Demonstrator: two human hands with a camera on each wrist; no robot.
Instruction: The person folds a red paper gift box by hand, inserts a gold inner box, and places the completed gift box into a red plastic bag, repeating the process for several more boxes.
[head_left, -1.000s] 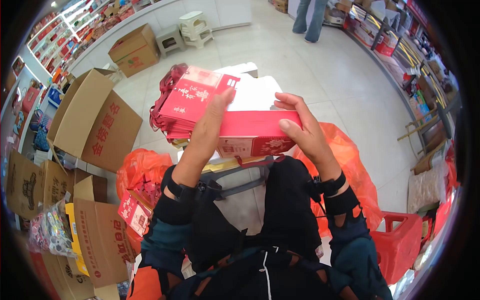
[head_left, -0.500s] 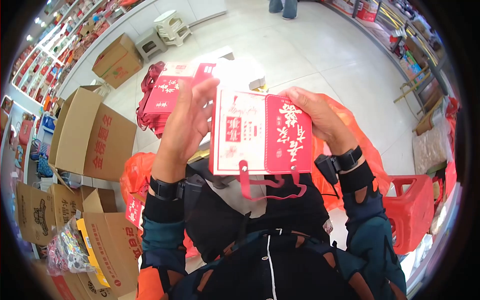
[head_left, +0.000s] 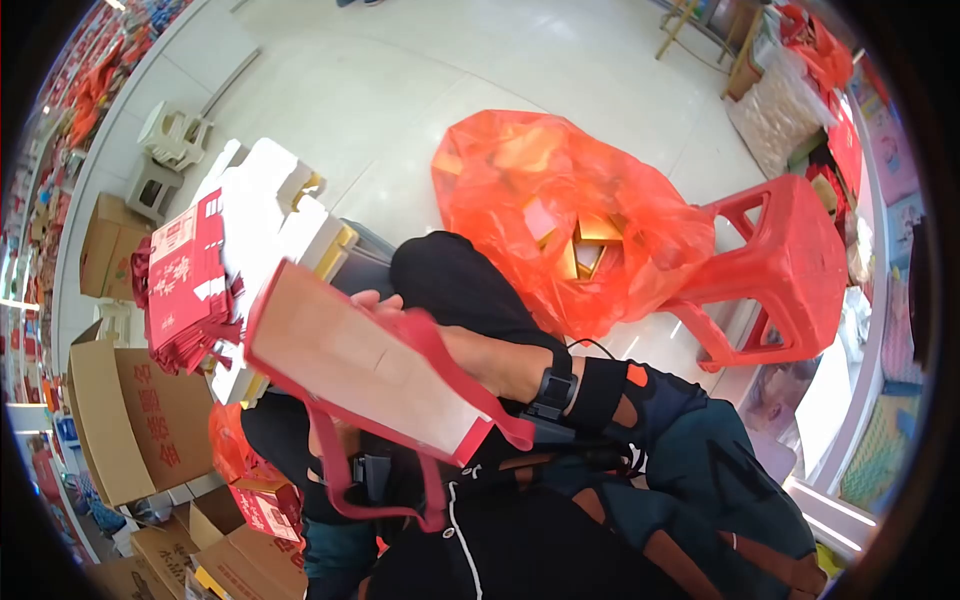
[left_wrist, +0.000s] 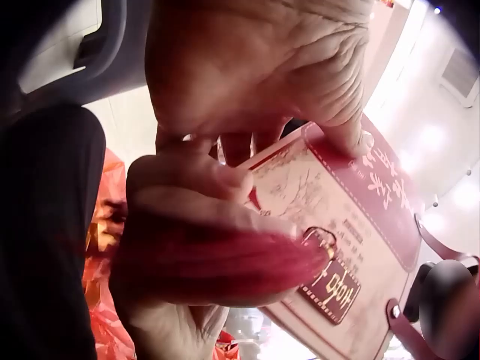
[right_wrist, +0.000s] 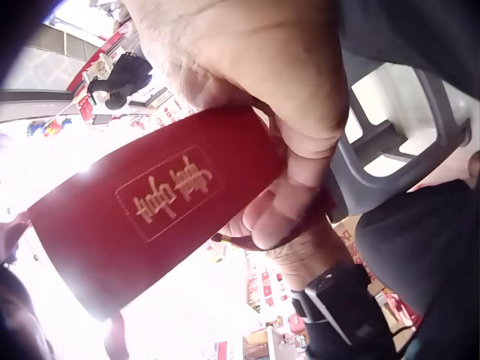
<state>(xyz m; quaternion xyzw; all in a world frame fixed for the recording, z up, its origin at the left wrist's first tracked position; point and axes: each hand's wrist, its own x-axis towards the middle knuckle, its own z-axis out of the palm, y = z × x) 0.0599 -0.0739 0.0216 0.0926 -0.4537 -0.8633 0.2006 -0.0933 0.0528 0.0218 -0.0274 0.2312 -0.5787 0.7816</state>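
A red gift bag (head_left: 365, 355) is tilted in front of my body in the head view. Its mouth shows a pale inside, and two red ribbon handles (head_left: 435, 490) dangle from it. My left hand (left_wrist: 259, 75) holds the bag, thumb along its printed face; the bag mostly hides that hand in the head view. Fingers of my right hand (right_wrist: 262, 75) curl at the bag's end, beside its red side panel (right_wrist: 150, 195) with gold characters. In the left wrist view, a small gold-lettered tag (left_wrist: 334, 292) lies on the bag beside a blurred red strand (left_wrist: 210, 262).
Stacked red bags (head_left: 185, 275) lie left beside white boxes (head_left: 265, 190). An orange plastic bag (head_left: 480, 150) holding gold boxes sits ahead, next to a red stool (head_left: 800, 270). Cardboard cartons (head_left: 115, 430) stand at the left, with a light stool (head_left: 175, 135) farther back.
The gift bag has turned from its printed face toward its open mouth, tilting and moving left and down in the head view. The view has swung right, bringing the orange bag to the middle.
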